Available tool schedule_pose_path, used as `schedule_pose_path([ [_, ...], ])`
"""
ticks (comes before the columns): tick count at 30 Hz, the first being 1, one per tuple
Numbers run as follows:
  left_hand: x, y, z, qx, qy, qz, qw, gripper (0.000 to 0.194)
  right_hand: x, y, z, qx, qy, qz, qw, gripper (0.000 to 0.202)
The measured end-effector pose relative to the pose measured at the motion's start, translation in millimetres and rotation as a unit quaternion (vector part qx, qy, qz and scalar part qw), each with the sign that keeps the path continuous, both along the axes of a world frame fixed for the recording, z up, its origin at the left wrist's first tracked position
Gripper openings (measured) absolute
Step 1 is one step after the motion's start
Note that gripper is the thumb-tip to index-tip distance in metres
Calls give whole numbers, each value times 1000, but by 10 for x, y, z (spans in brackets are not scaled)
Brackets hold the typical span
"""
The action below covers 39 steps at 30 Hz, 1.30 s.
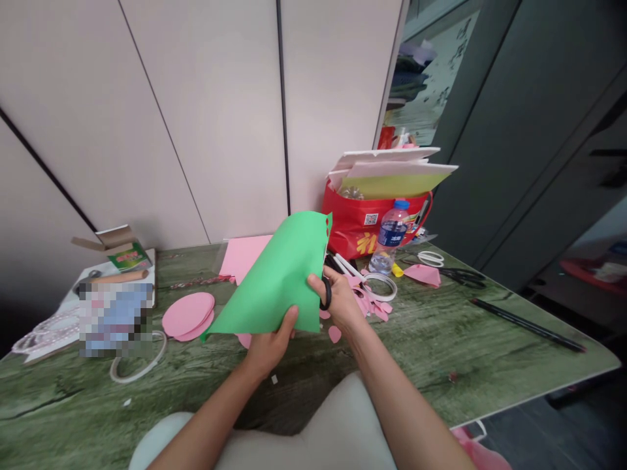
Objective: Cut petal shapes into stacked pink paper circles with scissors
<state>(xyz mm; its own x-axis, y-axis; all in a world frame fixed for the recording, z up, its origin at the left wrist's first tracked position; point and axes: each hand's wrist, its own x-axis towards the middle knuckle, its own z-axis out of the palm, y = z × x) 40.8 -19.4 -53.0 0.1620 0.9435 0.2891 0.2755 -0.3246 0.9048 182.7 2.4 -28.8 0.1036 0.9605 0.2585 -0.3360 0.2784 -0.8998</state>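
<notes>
Above the green table (465,352), left hand (269,346) pinches the green sheet's (274,281) lower edge, right hand (337,300) clamped on scissors (327,287) at its right edge; cutting under way, I judge; next needs steady feed.

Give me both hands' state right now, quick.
Left hand: closed on the lower edge of the green paper sheet, holding it up.
Right hand: closed in the black scissors, at the sheet's right edge.
</notes>
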Motion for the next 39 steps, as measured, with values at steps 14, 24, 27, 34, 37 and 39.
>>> schedule_pose_path([
  [14,50,-52,28,13,44,-17,999,33,89,52,-9,-11,39,-39,998,31],
  [24,50,-46,-52,-12,12,-24,1000,26,187,110,-10,-21,55,-77,995,36],
  [27,53,-51,-31,-6,-4,-17,1000,23,229,136,-5,-32,73,-94,992,40],
  [34,50,-51,-21,-14,-2,-29,999,24,305,146,42,-45,105,-104,988,45],
  [37,34,-47,-37,-33,0,-37,999,21,360,171,32,-59,112,-106,986,43],
  [39,20,-45,-40,-35,-6,-27,999,20,410,198,14,-71,115,-109,985,39],
])
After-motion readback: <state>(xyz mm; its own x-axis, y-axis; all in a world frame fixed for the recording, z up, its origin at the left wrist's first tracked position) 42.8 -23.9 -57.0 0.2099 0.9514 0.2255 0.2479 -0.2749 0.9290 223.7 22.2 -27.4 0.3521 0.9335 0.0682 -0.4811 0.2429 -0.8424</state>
